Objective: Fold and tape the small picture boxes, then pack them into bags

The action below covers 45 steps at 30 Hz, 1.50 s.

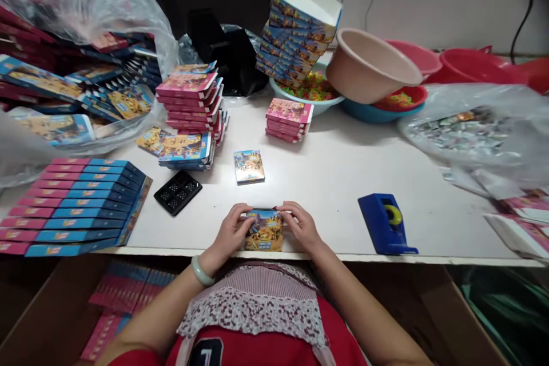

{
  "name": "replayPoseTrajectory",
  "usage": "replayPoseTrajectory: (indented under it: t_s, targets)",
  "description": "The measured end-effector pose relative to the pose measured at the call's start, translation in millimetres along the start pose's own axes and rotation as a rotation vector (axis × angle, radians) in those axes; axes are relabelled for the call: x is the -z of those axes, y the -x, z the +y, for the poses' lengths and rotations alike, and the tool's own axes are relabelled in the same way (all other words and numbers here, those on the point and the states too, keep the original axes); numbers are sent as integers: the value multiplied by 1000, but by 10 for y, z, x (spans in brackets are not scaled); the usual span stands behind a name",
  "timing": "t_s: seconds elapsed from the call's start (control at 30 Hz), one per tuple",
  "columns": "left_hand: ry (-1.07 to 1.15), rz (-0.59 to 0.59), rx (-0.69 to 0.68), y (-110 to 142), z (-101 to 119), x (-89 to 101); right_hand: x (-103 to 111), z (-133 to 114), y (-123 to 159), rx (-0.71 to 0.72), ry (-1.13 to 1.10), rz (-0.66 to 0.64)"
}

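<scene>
Close to the table's front edge, a small blue and yellow printed cardboard box [265, 233] is held between my two hands. My left hand [234, 230] grips its left side, thumb on the printed face and fingers at the far edge. On the other side, my right hand [301, 226] closes its thumb and fingers on the upper right corner. A flat printed packet [249, 166] lies just beyond the box. Left of that packet rests a black plastic tray [178, 192] with several square compartments.
Stacked pink and blue boxes [189, 97] rise behind the tray; a smaller pink stack [288, 120] stands at the back middle. Rows of boxes [81, 206] fill the left edge. A blue tape dispenser [381, 226] sits on the right. Plastic basins [373, 60] line the back.
</scene>
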State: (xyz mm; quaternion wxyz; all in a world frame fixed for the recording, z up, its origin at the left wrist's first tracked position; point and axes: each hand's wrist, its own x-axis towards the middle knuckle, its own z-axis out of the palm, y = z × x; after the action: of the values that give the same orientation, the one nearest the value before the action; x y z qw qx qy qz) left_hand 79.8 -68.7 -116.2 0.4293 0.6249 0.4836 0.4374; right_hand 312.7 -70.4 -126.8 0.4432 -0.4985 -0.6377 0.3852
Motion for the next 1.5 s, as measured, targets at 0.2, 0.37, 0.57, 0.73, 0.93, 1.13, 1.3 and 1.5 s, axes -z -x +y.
replayPoseTrajectory:
  t_s: [0.2, 0.37, 0.57, 0.73, 0.93, 1.13, 1.3, 1.5]
  targets:
    - [181, 50, 123, -162, 97, -44, 3, -65, -69, -238, -236, 6]
    - [43, -105, -143, -174, 168, 21, 159, -200, -105, -74, -153, -182]
    - [-5, -29, -66, -133, 300, -42, 117, -365, -107, -29, -40, -145]
    - [-32, -156, -272, -107, 282, 59, 159, -400, -16, 73, 13, -163]
    - [-130, -307, -458, 12, 193, 232, 186, -261, 208, 283, 70, -194]
    - [-80, -143, -234, -39, 216, 80, 65, -230, 217, 180, 13, -97]
    - [-132, 126, -374, -247, 161, -356, 939, -11, 480, -89, 201, 225]
    - [-322, 56, -530, -353, 225, -620, 2178, 107, 1176, -475, 817, 552]
